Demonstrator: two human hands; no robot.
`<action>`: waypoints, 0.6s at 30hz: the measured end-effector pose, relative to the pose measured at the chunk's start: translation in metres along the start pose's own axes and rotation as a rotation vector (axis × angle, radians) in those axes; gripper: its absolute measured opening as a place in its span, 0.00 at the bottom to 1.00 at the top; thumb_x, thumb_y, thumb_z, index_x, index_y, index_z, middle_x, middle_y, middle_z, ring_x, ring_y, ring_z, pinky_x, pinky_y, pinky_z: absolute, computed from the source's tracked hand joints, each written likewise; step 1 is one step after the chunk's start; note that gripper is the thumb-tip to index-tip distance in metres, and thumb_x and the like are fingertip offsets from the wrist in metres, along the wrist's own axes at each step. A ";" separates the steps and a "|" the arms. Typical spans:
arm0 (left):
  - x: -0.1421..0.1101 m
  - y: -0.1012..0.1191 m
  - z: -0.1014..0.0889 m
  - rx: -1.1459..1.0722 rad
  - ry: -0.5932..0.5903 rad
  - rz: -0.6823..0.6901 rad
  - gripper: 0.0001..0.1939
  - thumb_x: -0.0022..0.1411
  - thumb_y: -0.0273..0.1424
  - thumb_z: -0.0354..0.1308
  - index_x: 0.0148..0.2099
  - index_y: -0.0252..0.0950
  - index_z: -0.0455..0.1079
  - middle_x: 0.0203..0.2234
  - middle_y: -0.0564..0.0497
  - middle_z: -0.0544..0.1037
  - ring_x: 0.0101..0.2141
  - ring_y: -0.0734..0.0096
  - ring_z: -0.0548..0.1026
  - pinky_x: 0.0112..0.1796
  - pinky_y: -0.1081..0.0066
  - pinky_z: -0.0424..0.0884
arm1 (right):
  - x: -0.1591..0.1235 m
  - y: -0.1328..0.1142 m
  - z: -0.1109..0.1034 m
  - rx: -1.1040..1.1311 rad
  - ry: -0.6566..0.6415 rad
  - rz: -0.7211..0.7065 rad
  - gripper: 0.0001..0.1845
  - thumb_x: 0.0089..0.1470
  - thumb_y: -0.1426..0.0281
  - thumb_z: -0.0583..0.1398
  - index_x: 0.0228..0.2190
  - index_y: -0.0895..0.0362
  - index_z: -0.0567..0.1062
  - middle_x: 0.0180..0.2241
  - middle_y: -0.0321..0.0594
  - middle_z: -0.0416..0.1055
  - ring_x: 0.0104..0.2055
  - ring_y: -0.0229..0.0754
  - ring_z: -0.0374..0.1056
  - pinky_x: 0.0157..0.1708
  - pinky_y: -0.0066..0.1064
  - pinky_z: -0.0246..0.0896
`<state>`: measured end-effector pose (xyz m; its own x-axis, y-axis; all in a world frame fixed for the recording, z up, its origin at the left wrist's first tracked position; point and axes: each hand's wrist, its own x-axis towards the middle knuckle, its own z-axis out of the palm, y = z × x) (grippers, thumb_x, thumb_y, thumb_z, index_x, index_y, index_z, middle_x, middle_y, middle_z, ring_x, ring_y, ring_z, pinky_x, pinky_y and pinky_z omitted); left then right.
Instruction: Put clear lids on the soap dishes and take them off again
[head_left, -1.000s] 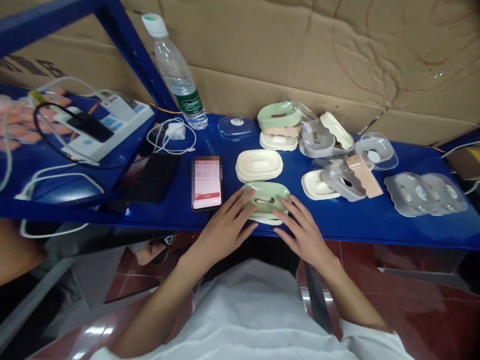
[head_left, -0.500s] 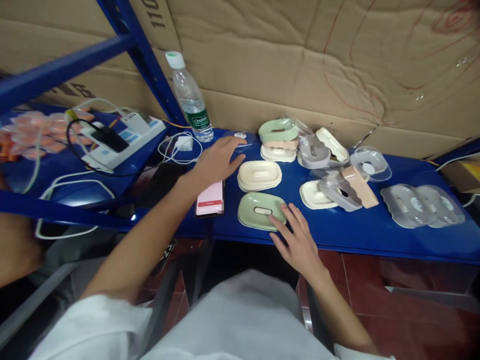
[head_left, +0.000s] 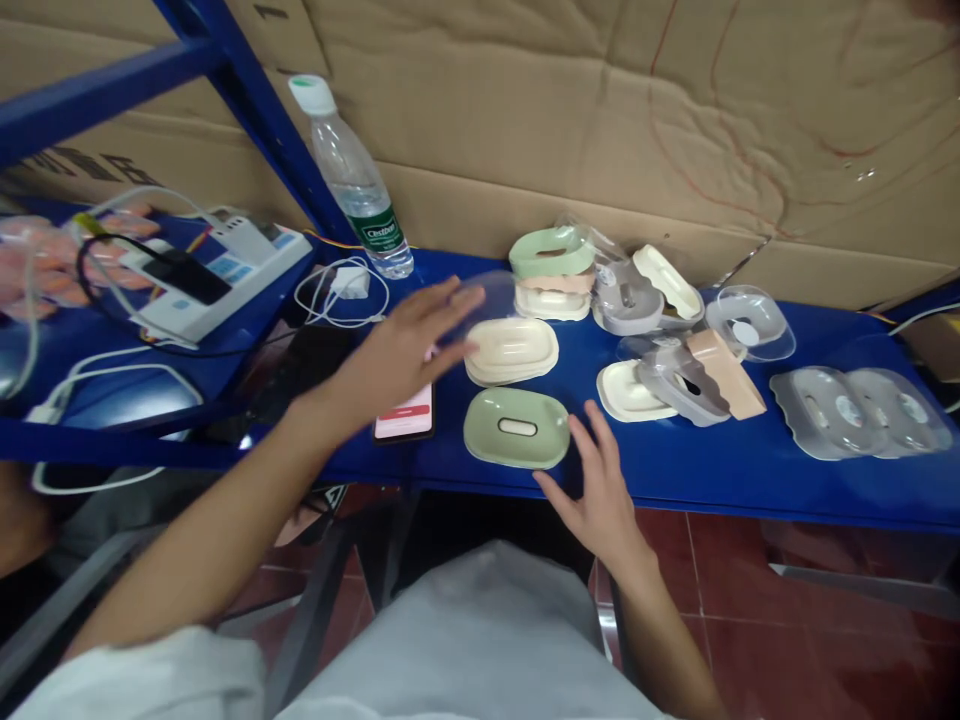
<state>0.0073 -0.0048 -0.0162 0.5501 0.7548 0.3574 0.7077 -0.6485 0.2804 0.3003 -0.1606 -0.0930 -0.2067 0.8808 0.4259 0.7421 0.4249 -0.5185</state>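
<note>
My left hand point(head_left: 409, 345), slightly blurred, pinches a clear plastic lid point(head_left: 491, 300) and holds it tilted over the back of a cream soap dish point(head_left: 514, 345). Much of the lid's outline is faint. Closer to me lies a green soap dish point(head_left: 517, 450), a cream part showing through its oval slot. At its right end is my right hand point(head_left: 596, 480), fingers and thumb spread, the tips at or just beside the rim. A phone point(head_left: 405, 425) with a lit screen lies partly under my left wrist.
Behind stands a water bottle point(head_left: 360, 195), with a white charger point(head_left: 350, 282) and a power strip point(head_left: 225, 275) to its left. Stacked green, peach and cream dishes point(head_left: 551, 255), grey dish parts point(head_left: 686, 385) and clear-lidded grey dishes point(head_left: 855, 410) occupy the right. A blue frame bar point(head_left: 112, 90) crosses the left.
My left hand has lifted the clear lid off the table and drawn it towards me. My right hand has slid off the green dish's surface to its right edge.
</note>
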 end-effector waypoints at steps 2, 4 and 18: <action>-0.033 0.039 -0.002 0.024 -0.033 0.111 0.30 0.79 0.41 0.54 0.78 0.44 0.57 0.77 0.41 0.58 0.75 0.46 0.59 0.70 0.45 0.64 | 0.000 0.003 -0.005 0.095 0.036 0.028 0.53 0.65 0.63 0.67 0.77 0.42 0.42 0.79 0.52 0.35 0.80 0.63 0.45 0.71 0.64 0.60; -0.054 0.068 0.005 0.052 -0.061 0.165 0.31 0.78 0.39 0.56 0.77 0.41 0.58 0.76 0.38 0.59 0.75 0.44 0.57 0.69 0.46 0.67 | 0.001 0.007 -0.011 0.184 0.039 0.042 0.56 0.65 0.62 0.67 0.77 0.40 0.38 0.80 0.49 0.27 0.80 0.63 0.44 0.70 0.66 0.59; -0.076 0.085 0.050 0.087 -0.051 0.140 0.33 0.75 0.36 0.61 0.77 0.42 0.57 0.74 0.33 0.61 0.75 0.40 0.58 0.67 0.44 0.70 | 0.006 0.000 -0.004 0.074 -0.068 -0.035 0.43 0.69 0.70 0.63 0.75 0.36 0.54 0.77 0.40 0.52 0.77 0.54 0.56 0.73 0.54 0.61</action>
<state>0.0484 -0.1122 -0.0643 0.6660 0.6635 0.3409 0.6573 -0.7380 0.1525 0.3020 -0.1566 -0.0873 -0.2763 0.8764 0.3944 0.6853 0.4674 -0.5585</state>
